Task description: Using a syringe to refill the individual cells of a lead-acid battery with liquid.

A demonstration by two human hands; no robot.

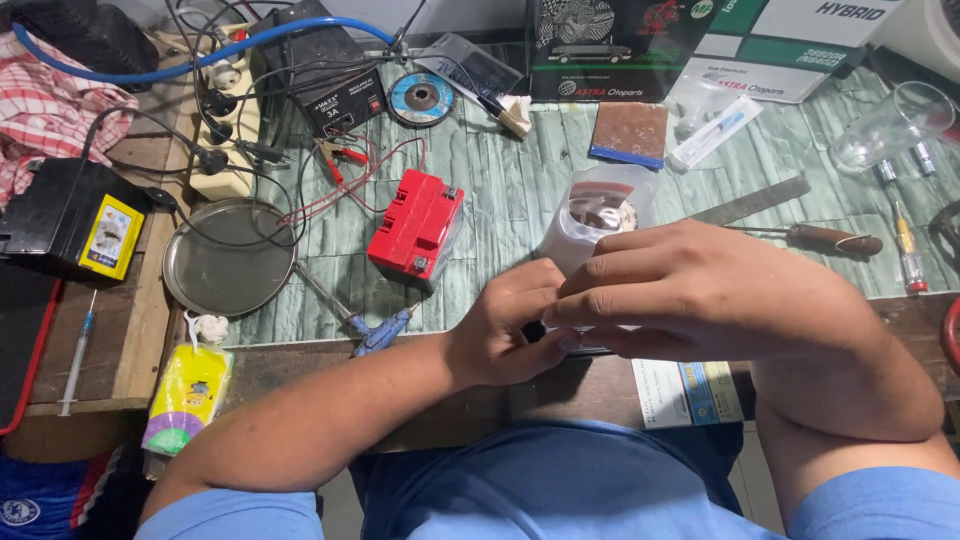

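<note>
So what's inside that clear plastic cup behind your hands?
The cup holds something brownish and pale near its bottom; I can't tell what. Its lower part is hidden behind the right hand and left hand.

Left hand and right hand pinching a small dark object together at table edge, clear plastic jar at twelve o'clock, red battery at ten, round metal tray at nine

Two hands, two batteries, one steel plate, two syringes.
</note>
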